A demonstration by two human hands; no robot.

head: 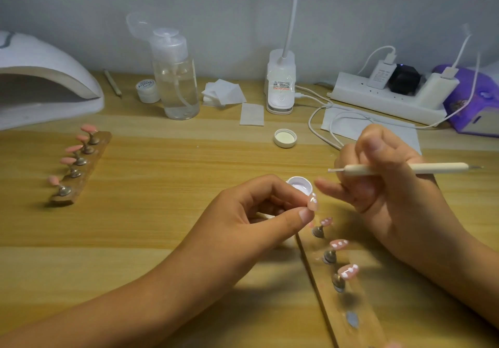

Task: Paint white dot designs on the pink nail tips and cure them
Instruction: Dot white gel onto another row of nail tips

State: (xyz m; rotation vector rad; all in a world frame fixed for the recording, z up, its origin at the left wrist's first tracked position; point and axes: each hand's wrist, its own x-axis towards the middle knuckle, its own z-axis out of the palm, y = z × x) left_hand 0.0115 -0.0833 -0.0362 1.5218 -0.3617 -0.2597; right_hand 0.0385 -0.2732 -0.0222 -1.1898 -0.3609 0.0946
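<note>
Pink nail tips (339, 244) with white dots; plain pink tips (74, 148) on brown wooden strip (89, 164). White dotting tool (405, 169), white lamp (46, 77), purple box (475, 104), light wood-grain table (175, 158).

A wooden table (167, 239) carries a curing lamp (40, 83), pump bottle (175, 77), power strip (388, 96) and two nail stands (81, 167).

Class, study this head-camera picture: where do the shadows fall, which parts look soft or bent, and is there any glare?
Head view: the light is soft and even, with faint shadows under the left hand and the forearms on the wooden table; the wide lens bows the table's far edge and stretches the curing lamp at the left border; the dotting tool is fairly sharp, the bottom corner blurs; no strong glare.
</note>
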